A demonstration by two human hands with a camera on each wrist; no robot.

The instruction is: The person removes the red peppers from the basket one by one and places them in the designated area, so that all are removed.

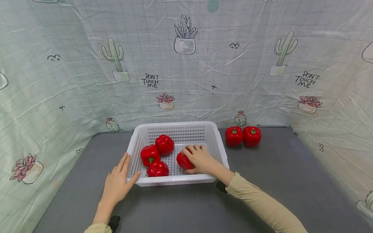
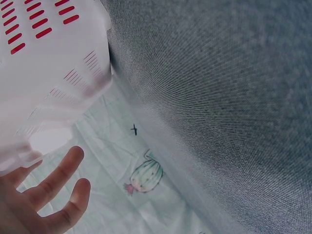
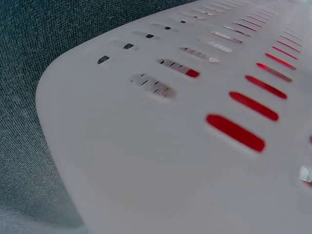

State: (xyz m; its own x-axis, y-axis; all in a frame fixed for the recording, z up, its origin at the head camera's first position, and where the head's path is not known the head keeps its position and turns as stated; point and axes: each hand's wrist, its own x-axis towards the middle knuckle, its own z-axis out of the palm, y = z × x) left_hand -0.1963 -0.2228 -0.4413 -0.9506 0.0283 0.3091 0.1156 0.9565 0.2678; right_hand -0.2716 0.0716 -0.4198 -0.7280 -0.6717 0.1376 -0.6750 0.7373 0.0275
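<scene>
A white slotted plastic basket [image 1: 179,179] stands on the grey table. Three red bell peppers sit in its left half: one at the back [image 1: 164,145], one at the left [image 1: 150,155], one at the front [image 1: 158,169]. My right hand [image 1: 200,161] reaches over the front rim and grips another red bell pepper [image 1: 183,161] inside, partly covered by the fingers. At the front left corner my left hand [image 1: 118,181] touches the rim, its fingers extended along the outside. Only the basket's slotted wall [image 3: 131,141] fills the right wrist view; that hand is hidden there.
Two more red bell peppers, a left one [image 1: 234,136] and a right one [image 1: 252,136], stand side by side on the table to the right of the basket. Behind and at both sides hangs a pale cloth [image 1: 183,70] printed with cacti.
</scene>
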